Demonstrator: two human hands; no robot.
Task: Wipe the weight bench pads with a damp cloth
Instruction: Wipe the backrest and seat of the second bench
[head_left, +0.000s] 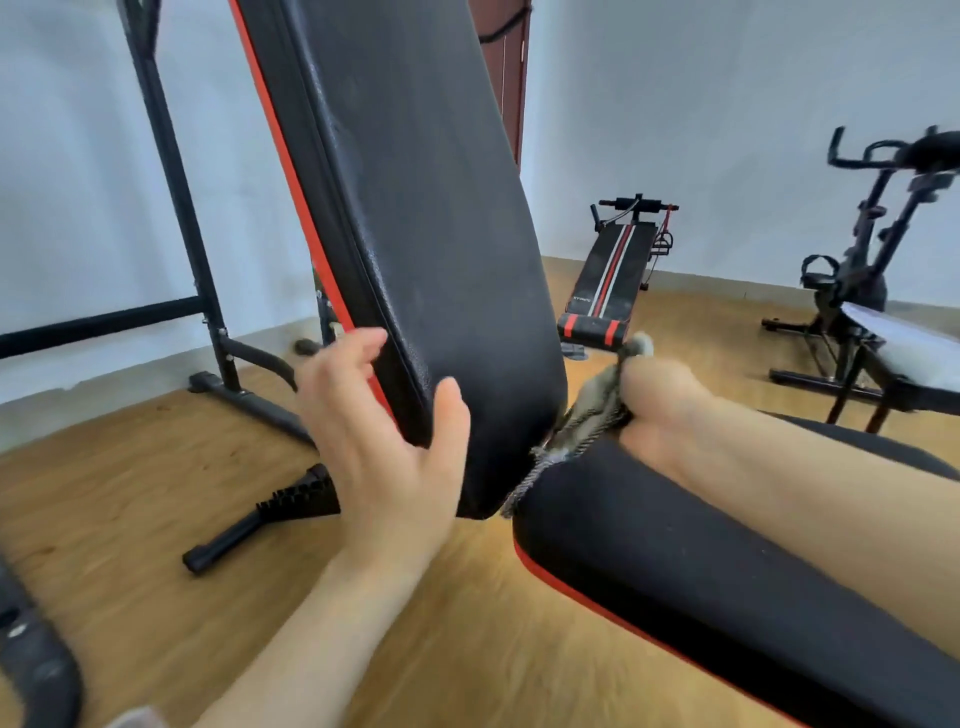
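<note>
A black back pad (415, 208) with red edging stands tilted upright in the middle of the view. The black seat pad (675, 561) lies below it at the right. My left hand (379, 441) grips the back pad's lower left edge, thumb on the front face and fingers behind. My right hand (660, 400) is shut on a grey cloth (582, 421) and presses it into the gap where the two pads meet. Part of the cloth hangs down in that gap. My right hand looks blurred.
The bench's black steel frame (171, 208) and its foot (260, 525) stand on the wooden floor at the left. A sit-up bench (613, 280) lies at the back by the white wall. An exercise bike (872, 249) and another bench (904, 358) are at the right.
</note>
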